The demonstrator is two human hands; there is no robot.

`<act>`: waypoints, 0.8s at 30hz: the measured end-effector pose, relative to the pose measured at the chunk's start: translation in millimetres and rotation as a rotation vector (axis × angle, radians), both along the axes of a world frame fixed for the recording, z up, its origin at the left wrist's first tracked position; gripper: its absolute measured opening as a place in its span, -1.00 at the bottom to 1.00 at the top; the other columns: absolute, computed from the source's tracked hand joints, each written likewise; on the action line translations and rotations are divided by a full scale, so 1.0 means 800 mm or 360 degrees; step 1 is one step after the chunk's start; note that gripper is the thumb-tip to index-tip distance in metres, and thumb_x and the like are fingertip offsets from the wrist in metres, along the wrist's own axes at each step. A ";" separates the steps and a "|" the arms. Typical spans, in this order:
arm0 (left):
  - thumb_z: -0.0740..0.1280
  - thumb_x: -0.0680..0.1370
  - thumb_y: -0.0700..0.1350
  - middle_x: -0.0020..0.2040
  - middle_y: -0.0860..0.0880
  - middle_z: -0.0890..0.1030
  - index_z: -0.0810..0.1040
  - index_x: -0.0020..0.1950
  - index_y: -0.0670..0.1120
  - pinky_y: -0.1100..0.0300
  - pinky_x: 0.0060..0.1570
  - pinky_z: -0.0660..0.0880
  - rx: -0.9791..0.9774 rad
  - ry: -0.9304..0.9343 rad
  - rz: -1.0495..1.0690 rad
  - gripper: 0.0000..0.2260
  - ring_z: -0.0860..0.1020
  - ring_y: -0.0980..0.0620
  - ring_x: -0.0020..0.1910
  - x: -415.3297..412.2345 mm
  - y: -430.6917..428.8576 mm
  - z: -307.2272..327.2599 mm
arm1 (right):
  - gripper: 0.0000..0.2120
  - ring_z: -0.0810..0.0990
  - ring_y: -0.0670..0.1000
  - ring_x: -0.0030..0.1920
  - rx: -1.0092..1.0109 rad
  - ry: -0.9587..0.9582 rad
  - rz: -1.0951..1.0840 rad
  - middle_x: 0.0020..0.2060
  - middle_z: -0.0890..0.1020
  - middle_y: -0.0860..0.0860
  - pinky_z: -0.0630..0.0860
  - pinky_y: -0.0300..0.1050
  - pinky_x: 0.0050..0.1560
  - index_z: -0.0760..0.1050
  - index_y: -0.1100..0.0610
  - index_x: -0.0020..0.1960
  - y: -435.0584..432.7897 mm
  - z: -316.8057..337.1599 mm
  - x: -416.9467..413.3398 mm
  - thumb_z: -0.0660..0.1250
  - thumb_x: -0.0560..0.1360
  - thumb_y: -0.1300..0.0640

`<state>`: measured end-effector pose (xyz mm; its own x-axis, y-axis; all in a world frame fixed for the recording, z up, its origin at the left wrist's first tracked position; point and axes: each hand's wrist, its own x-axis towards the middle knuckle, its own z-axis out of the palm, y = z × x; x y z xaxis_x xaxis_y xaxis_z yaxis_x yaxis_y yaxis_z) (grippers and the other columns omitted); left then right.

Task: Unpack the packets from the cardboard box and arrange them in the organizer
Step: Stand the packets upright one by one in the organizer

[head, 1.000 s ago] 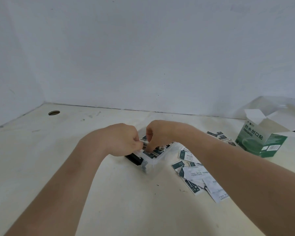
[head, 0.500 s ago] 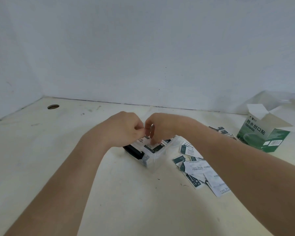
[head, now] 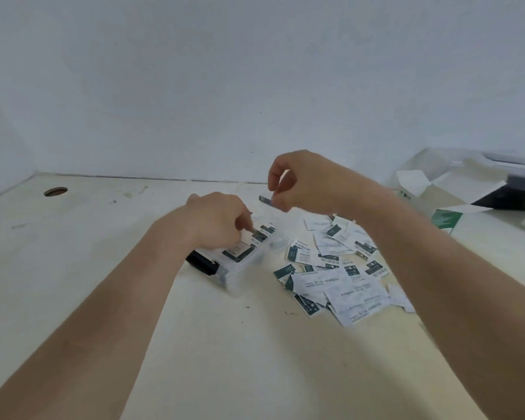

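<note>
A small clear plastic organizer (head: 246, 269) with a black latch sits mid-table, holding several green-and-white packets. My left hand (head: 222, 221) rests on its top, with curled fingers pressing the packets inside. My right hand (head: 303, 183) is raised above and right of the organizer, pinching one small packet (head: 265, 200) edge-on between thumb and fingers. A loose pile of packets (head: 340, 274) lies on the table right of the organizer. The green-and-white cardboard box (head: 446, 218) stands open at the far right, partly behind my right forearm.
The pale wooden table (head: 103, 237) ends at a white wall behind. A round cable hole (head: 55, 191) sits at the back left. A clear bin with dark contents (head: 509, 189) stands at the far right behind the box.
My right hand has lifted up and to the right away from the organizer with a packet pinched in it. My left hand stays on the organizer. The camera view has shifted.
</note>
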<state>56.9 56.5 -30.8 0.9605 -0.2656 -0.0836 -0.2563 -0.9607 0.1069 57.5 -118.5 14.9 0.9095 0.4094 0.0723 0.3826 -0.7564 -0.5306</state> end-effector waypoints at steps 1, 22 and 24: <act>0.24 0.52 -0.16 0.02 0.20 0.54 0.51 0.21 0.19 0.13 0.09 0.29 -0.0010 -0.0107 0.0028 -0.66 0.43 0.13 0.03 -0.004 -0.001 0.001 | -0.87 0.56 -0.16 -0.34 -0.0066 0.0013 0.0024 -0.12 0.68 -0.02 0.47 -0.33 -0.42 0.50 0.03 -0.01 -0.015 0.008 -0.010 0.42 0.48 0.13; 0.38 0.38 0.29 0.14 0.08 0.44 0.43 0.22 0.14 0.00 0.21 0.34 -0.0390 -0.0154 0.0070 -0.52 0.37 0.02 0.23 -0.079 -0.151 -0.089 | -0.60 0.50 -0.10 -0.07 -0.0324 0.0177 -0.0005 -0.06 0.53 -0.16 0.41 -0.25 -0.13 0.46 -0.10 0.16 -0.141 -0.119 -0.058 0.50 0.38 0.02; 0.40 0.39 0.26 0.03 0.10 0.46 0.49 0.12 0.16 -0.01 0.14 0.40 -0.0501 -0.0120 0.0048 -0.62 0.43 0.03 0.13 -0.078 -0.146 -0.091 | -0.71 0.50 -0.16 -0.13 -0.0233 0.0103 -0.0045 -0.12 0.55 -0.19 0.39 -0.32 -0.22 0.48 -0.15 0.04 -0.145 -0.125 -0.056 0.50 0.39 0.02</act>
<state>-5.3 -60.1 -103.7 0.9686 -0.2387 0.0699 -0.2470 -0.8906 0.3818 13.0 -234.1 -85.2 0.9216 0.3854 -0.0455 0.3286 -0.8373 -0.4369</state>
